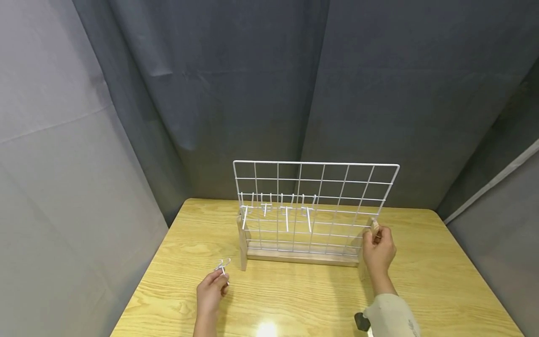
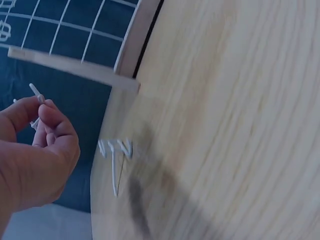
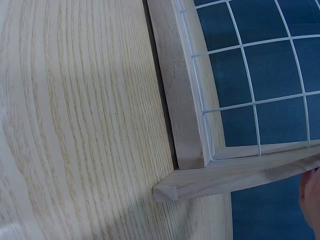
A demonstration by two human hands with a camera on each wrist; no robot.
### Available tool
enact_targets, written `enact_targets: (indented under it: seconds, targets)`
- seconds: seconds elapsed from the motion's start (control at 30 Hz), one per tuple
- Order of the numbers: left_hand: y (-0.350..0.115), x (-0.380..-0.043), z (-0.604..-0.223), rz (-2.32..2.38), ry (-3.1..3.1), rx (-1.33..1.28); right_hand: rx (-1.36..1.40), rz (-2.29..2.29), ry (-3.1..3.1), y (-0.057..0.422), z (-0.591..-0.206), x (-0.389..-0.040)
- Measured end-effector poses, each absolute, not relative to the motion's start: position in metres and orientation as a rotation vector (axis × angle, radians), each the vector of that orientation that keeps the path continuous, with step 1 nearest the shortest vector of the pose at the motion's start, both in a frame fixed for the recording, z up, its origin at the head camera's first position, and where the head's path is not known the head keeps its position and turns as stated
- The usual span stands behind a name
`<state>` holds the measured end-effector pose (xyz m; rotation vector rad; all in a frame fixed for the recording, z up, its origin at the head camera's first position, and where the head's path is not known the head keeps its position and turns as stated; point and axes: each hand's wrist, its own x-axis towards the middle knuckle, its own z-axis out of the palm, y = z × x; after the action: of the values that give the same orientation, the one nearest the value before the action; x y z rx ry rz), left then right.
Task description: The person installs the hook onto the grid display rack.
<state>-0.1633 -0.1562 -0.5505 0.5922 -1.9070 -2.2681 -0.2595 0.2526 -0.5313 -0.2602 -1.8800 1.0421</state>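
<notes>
A white wire grid rack (image 1: 316, 164) stands upright in a wooden base, with several white hooks (image 1: 287, 219) hung on its left and middle part. In front of the rack's left side, my left hand (image 1: 210, 290) pinches a small white wire hook (image 1: 222, 266) between thumb and fingers. The left wrist view shows another white hook (image 2: 115, 167) lying on the table beside that hand. On the other side, my right hand (image 1: 380, 250) grips the upper part of the right wooden upright (image 1: 374, 225). Only its fingers (image 3: 307, 195) enter the right wrist view.
The rack stands toward the back of a wood-grain table (image 1: 294, 295). Dark grey curtains (image 1: 252, 93) hang behind it, and lighter fabric (image 1: 63, 164) hangs at the left. A small black object (image 1: 362, 322) shows by the right sleeve.
</notes>
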Motion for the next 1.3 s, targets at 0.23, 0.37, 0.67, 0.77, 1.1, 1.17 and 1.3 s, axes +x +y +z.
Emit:
enact_targets:
  seconds: [0.23, 0.37, 0.67, 0.77, 1.1, 1.17, 1.3]
  targets:
    - [-0.132, -0.166, -0.539, -2.42, -1.841, 0.485, -0.268, 1.04, -1.884, 0.253, -0.53, -0.259]
    - [-0.118, -0.169, -0.535, -2.507, -1.805, 0.437, -0.273, 1.043, -1.887, 0.251, -0.53, -0.258]
    - [-0.093, -0.174, -0.528, -2.63, -1.706, 0.37, -0.294, 1.057, -1.901, 0.25, -0.531, -0.257]
    - [-0.084, -0.176, -0.525, -2.676, -1.681, 0.349, -0.288, 1.051, -1.901, 0.251, -0.531, -0.258]
    - [-0.054, -0.174, -0.513, -2.896, -1.555, 0.222, -0.284, 1.05, -1.904, 0.252, -0.529, -0.258]
    - [-0.049, -0.174, -0.512, -2.931, -1.54, 0.208, -0.282, 1.052, -1.906, 0.252, -0.529, -0.257]
    - [-0.039, -0.174, -0.511, -2.983, -1.508, 0.169, -0.292, 1.054, -1.905, 0.252, -0.529, -0.256]
